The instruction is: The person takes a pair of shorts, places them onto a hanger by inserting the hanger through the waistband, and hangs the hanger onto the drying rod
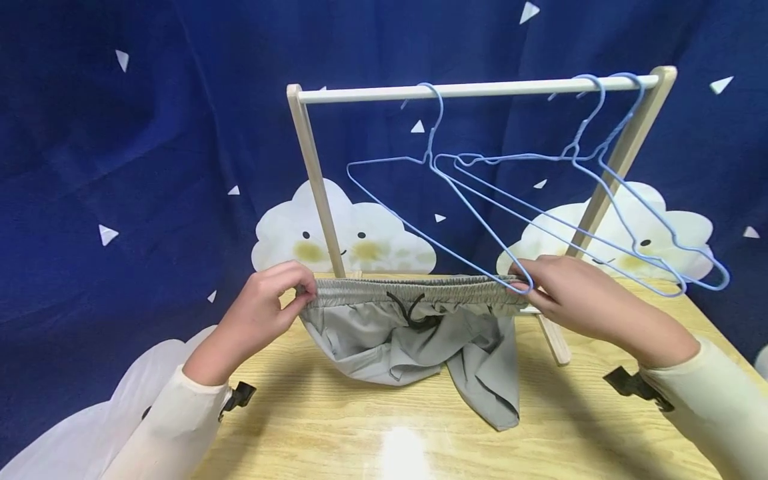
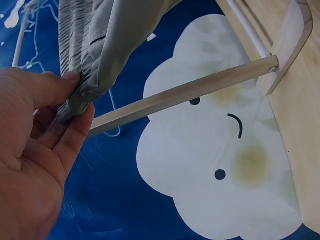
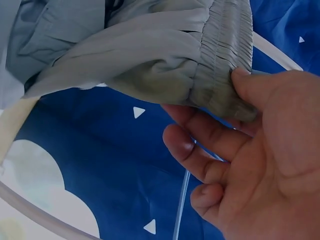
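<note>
Head view: grey pants [image 1: 366, 340] up over the table [image 1: 324, 407], under the rail [image 1: 498, 89].
L hand [image 1: 267, 297]: pinching one waistband end, thumb vs. fingers.
R hand [image 1: 561, 290]: pinching opp. end; hanger corner right there, can't tell if touching.
Waistband [image 1: 366, 291]: pulled near straight, prob. b/c a two-end grip spreads it & lets the legs drop.
Blue hangers [image 1: 430, 143]: 3, hooked on rail; gap at L prob. gives elbow room.
Drawstring [image 1: 424, 324]: dangling, facing wearer's cam.
Writing: no brand, label or txt legible.

Garment's [image 1: 414, 347] plain grey with a black drawstring [image 1: 423, 323]. Hangers [image 1: 430, 143] are light blue, and the navy curtain's [image 1: 174, 160] got white triangles [image 1: 417, 127] and clouds [image 1: 390, 227].
</note>
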Motion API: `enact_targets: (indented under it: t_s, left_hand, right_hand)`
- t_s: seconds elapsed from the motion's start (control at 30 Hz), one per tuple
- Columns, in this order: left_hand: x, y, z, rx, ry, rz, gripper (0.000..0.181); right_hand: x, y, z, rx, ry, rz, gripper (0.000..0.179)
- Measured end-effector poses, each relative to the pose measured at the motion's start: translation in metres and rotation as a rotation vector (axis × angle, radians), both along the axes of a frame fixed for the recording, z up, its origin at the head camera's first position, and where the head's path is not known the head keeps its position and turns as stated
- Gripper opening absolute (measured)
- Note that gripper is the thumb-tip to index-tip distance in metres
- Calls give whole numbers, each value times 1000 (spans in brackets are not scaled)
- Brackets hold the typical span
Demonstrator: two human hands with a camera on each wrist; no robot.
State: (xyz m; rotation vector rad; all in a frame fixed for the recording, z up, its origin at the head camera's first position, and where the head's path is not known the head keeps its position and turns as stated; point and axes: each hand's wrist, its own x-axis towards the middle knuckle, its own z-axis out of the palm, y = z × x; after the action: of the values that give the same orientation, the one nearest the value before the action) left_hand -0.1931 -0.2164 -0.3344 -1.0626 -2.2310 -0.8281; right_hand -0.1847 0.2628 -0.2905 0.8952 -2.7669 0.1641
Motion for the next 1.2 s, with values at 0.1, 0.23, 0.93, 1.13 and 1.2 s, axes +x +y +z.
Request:
enact_targets:
  t_s: [0.1, 0.23, 0.93, 1.13, 1.2]
  left_hand:
    - [-3, 1, 2, 7, 2, -8, 36]
    - [-7, 4, 6, 12, 34, -18, 36]
    - [-3, 11, 14, -8, 63, -23, 28]
    - [0, 9, 17, -6, 68, -19, 28]
    - [0, 6, 18, -4, 66, -22, 28]
  right_hand:
    - [4, 2, 2, -9, -15, -12, 25]
    - [9, 7, 7, -27, 11, 0, 27]
    - [38, 18, 7, -129, 63, 16, 20]
    - [35, 13, 9, -149, 78, 51, 24]
    - [33, 11, 10, -148, 81, 56, 24]
